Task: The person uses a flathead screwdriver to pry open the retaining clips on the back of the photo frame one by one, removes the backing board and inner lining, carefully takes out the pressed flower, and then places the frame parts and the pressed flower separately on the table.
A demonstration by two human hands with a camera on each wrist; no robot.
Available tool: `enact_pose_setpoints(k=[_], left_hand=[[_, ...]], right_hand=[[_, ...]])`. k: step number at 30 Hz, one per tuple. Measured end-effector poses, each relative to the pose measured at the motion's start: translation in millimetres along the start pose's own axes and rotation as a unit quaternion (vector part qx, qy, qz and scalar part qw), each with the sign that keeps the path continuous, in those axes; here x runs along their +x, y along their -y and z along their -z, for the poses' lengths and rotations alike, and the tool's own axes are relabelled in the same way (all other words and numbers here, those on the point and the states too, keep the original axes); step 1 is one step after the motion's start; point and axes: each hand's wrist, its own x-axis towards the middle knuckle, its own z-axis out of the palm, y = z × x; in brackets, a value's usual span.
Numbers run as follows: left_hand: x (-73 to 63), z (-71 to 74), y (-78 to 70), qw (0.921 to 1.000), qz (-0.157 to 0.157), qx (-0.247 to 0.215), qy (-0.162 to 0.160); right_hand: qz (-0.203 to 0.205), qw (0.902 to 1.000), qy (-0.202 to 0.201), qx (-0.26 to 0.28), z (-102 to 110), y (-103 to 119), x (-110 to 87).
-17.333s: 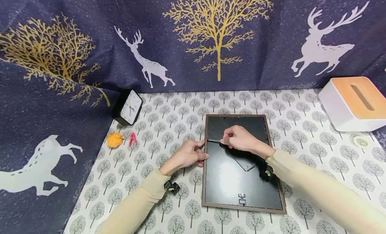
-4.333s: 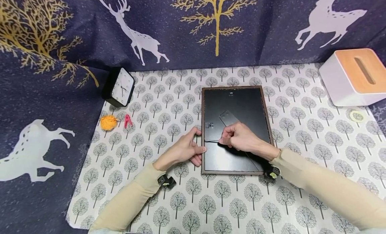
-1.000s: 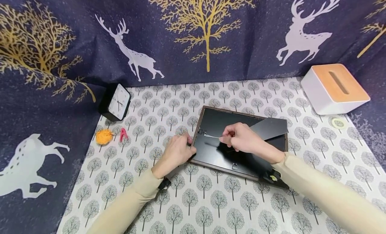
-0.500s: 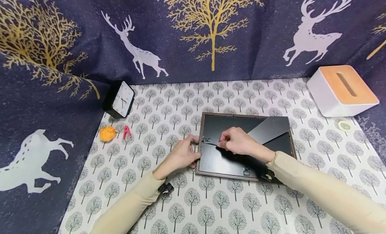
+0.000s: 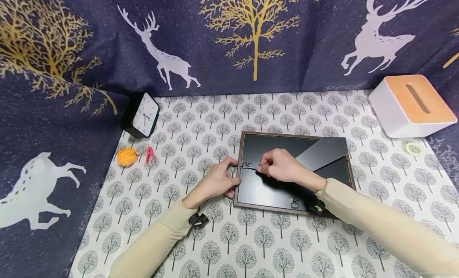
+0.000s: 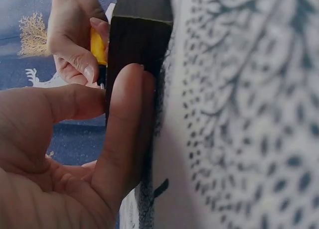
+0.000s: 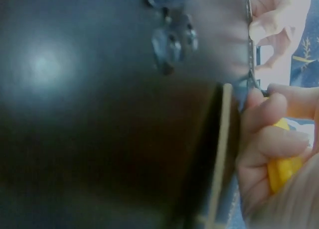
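A picture frame (image 5: 265, 145) lies face down, its black back panel up and its long sides running left to right. My left hand (image 5: 216, 180) grips the frame's left edge between thumb and fingers. With my right hand (image 5: 281, 166) I hold a screwdriver, its yellow handle (image 7: 285, 164) inside my curled fingers. The metal shaft (image 5: 252, 167) points left, with the tip at the frame's left edge beside a small metal hanger (image 5: 246, 165). The black stand leg (image 5: 324, 152) slants over the panel's right part. Another hanger (image 5: 294, 202) sits near the front edge.
To the left are a black desk clock (image 5: 143, 115), an orange yarn bundle (image 5: 126, 156) and a red clip (image 5: 150, 154). A white tissue box (image 5: 394, 110) with a wooden lid stands at the back right, near a pale tape roll (image 5: 413, 149). Patterned cloth covers the table.
Since about four seconds ago the frame has been turned from upright to sideways. Over the last second it has straightened, and the screwdriver tip has come down to the left edge.
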Motion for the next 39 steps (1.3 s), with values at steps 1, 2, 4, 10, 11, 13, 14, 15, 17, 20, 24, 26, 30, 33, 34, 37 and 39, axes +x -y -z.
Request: enact_pose_setpoints(k=[1,2,4,10,11,13,14,15,17,20,24,26,30,33,34,37,39], left_hand=[[0.5,0.3,0.3,1.0000,0.000,0.002,0.002],[1.0,0.6,0.8,1.0000,-0.001,0.002,0.005],[1.8,1.0,1.1,0.9999,-0.001,0.005,0.010],[1.8,1.6,-1.0,0.9998,-0.008,0.016,0.012],[1.1,1.9,-1.5,0.9997,-0.009,0.017,0.012],[0.3,2.4,-2.2,0.9997,-0.010,0.017,0.011],[-0.3,2.7,-2.5,0.9997,-0.009,0.018,0.011],[-0.5,2.9,-2.4,0.9997,-0.007,0.018,0.011],[-0.6,3.2,-2.4,0.9998,-0.003,0.019,0.010],[0.2,3.3,-2.5,0.9998,0.000,0.020,0.010],[1.6,3.4,-2.2,0.9996,-0.003,0.023,0.013],[2.6,3.1,-2.1,0.9996,-0.004,0.024,0.013],[3.9,3.4,-1.0,0.9996,-0.003,0.025,0.014],[4.7,3.7,0.1,0.9996,-0.001,0.020,0.017],[4.9,3.8,0.3,0.9997,0.000,0.017,0.019],[5.6,3.9,0.6,0.9997,0.003,0.009,0.023],[5.8,3.9,0.1,0.9996,0.003,0.008,0.025]], right_hand=[[0.001,1.0000,-0.004,0.000,-1,-1,0.4],[0.001,1.0000,-0.006,0.000,-1,-1,0.5],[-0.004,0.9999,-0.010,0.007,-2,-3,0.9],[0.000,0.9994,-0.024,0.026,-4,-7,2.3],[0.001,0.9993,-0.024,0.028,-4,-8,2.6],[0.000,0.9991,-0.024,0.034,-5,-8,3.2],[0.001,0.9991,-0.023,0.036,-5,-8,3.5],[0.003,0.9991,-0.022,0.037,-6,-9,3.8],[0.010,0.9993,-0.020,0.031,-7,-9,4.6],[0.024,0.9994,-0.022,0.008,-5,-10,5.1],[0.022,0.9994,-0.024,-0.011,-2,-11,4.9],[0.017,0.9996,-0.021,-0.008,-1,-12,4.2],[0.014,0.9997,-0.018,0.004,-1,-13,4.3],[0.010,0.9996,-0.018,0.021,-1,-13,4.2],[0.008,0.9994,-0.018,0.028,-1,-13,4.2],[0.003,0.9986,-0.016,0.051,-2,-14,3.9],[0.001,0.9978,-0.014,0.065,-2,-15,4.0]])
